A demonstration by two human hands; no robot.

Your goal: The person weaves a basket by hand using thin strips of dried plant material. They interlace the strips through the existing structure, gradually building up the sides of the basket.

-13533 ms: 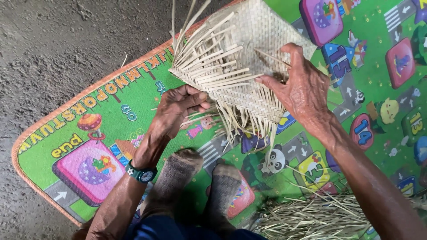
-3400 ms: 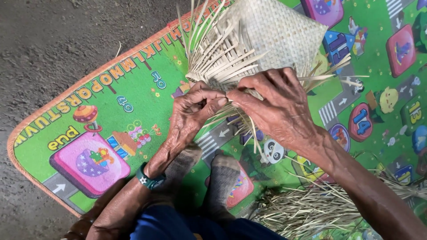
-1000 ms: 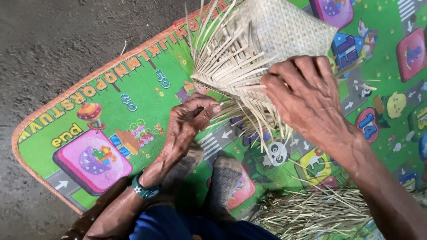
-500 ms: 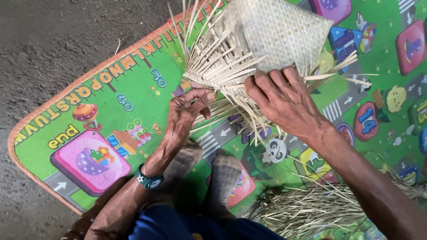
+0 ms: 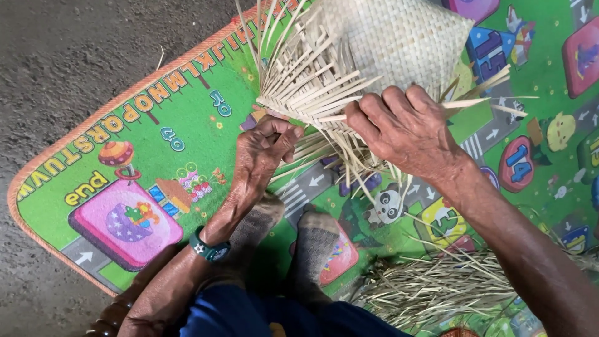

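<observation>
On the green play mat [image 5: 187,156], the woven basket [image 5: 399,37] is gripped by the right hand [image 5: 405,128]; its loose strips [image 5: 306,153] are pinched by the left hand [image 5: 265,150].

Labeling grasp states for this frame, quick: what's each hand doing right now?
Left hand: closed, pinching loose strips below the woven basket.
Right hand: fingers curled over the basket's unwoven edge, gripping strips.
</observation>
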